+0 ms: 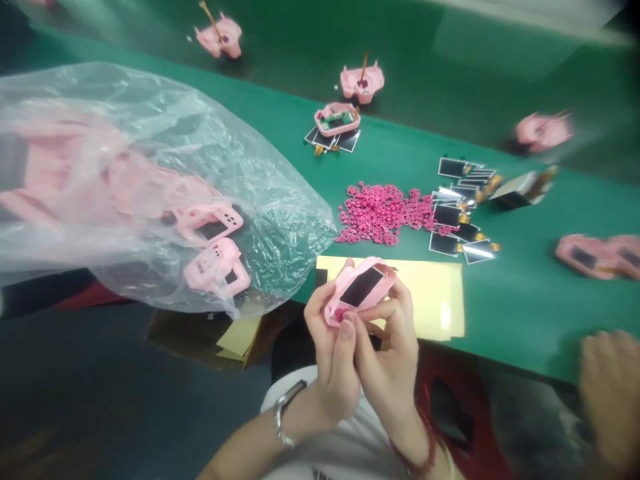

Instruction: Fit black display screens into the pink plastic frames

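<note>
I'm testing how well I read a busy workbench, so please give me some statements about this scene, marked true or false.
1. The left hand and right hand are on the same pink case. True.
2. The watch is on the right wrist. False: it is on the left wrist.
3. The pile of small parts is yellow. False: it is pink.
4. The yellow paper lies on the green table, partly hidden by the hands. True.
5. The plastic bag is black and cannot be seen through. False: it is clear, and pink shells show through it.
</note>
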Demonstrator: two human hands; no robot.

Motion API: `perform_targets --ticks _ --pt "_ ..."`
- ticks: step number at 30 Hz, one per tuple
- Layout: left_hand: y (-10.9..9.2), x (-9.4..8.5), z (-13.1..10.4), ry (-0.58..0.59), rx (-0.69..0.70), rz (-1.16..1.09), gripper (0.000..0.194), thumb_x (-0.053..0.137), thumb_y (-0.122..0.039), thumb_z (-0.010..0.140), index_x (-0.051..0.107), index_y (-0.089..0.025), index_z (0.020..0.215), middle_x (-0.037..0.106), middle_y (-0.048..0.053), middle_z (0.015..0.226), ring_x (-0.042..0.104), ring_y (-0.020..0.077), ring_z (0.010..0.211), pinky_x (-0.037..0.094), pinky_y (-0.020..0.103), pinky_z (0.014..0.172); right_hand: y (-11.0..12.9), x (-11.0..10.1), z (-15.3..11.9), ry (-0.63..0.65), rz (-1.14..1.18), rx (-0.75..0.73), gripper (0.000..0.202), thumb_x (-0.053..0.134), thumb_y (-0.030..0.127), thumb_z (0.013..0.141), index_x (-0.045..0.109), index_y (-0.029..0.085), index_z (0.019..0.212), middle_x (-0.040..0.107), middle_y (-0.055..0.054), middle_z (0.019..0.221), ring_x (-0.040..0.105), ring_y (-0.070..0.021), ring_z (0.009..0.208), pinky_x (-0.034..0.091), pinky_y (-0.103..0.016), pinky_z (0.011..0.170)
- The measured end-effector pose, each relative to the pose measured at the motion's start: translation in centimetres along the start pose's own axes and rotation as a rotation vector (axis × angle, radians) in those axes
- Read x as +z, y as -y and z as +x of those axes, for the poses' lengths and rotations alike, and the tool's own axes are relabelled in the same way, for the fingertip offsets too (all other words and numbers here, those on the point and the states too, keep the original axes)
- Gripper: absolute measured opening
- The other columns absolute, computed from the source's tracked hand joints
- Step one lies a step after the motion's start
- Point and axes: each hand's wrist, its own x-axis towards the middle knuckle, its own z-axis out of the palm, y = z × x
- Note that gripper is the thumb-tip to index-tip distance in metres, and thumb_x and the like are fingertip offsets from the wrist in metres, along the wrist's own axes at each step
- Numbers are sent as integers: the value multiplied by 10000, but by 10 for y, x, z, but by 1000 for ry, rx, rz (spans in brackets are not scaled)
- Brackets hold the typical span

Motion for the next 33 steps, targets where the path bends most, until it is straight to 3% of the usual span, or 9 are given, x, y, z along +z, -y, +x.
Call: perform_targets --ticks 5,8,11,16,19,22,26,29,33 --pt "6 3 -3 -82 49 -66 343 530 -321 1039 522 -382 1377 578 64 1469 625 217 1277 560 339 1029 -2 -2 -2 56 38 -32 87 723 237 887 639 218 879 554 -106 1371 635 -241 1195 612 -242 638" --pt "2 1 17 -201 9 -11 258 563 -321 1023 553 -316 1281 676 76 1272 737 193 985 634 303 803 -12 -8 7 -34 -15 -134 63 660 223 931 614 217 889 597 -109 1289 640 -227 1141 606 -320 773" --pt "0 -8 46 -303 84 22 288 547 -315 1020 498 -294 1303 694 55 1101 729 151 760 604 226 586 -30 -18 24 -125 -225 -209 47 579 203 982 615 215 954 653 -62 987 645 -175 911 556 -339 811" --pt "18 -26 74 -120 -38 162 326 544 -391 1020 486 -253 1309 629 103 1290 742 188 939 637 287 741 -61 -23 43 141 -661 -358 225 545 241 1011 651 165 1195 645 -83 956 600 -184 834 507 -340 741" --pt "29 -29 77 -44 -62 225 360 528 -449 1026 494 -228 1309 575 139 1394 723 210 1030 616 319 855 -67 -18 44 157 -849 -453 305 548 282 1010 640 130 1257 625 -118 991 583 -219 871 478 -375 752" --pt "34 -28 80 1 -67 238 367 510 -464 1033 475 -230 1314 584 137 1384 737 189 927 602 330 866 -67 -14 43 152 -909 -464 341 552 305 1002 615 129 1287 606 -112 971 573 -229 869 452 -379 739" --pt "30 -29 88 25 -78 241 338 484 -418 1048 460 -233 1331 609 114 1349 725 164 889 577 322 878 -62 -24 42 173 -609 -414 152 614 295 953 601 185 1057 579 -63 935 570 -205 869 459 -368 761" --pt "21 -32 95 94 -111 301 300 485 -328 1042 487 -199 1313 699 41 980 692 147 756 557 287 810 -52 -44 43 50 -260 -264 84 620 273 956 562 217 982 546 -29 930 574 -170 862 494 -332 774" --pt "4 -30 94 333 -257 394 271 488 -314 1031 573 -178 1249 563 -45 632 521 104 497 449 217 567 -23 -68 56 16 -295 -151 62 655 302 953 663 241 944 577 -53 1113 595 -190 1069 503 -338 886"
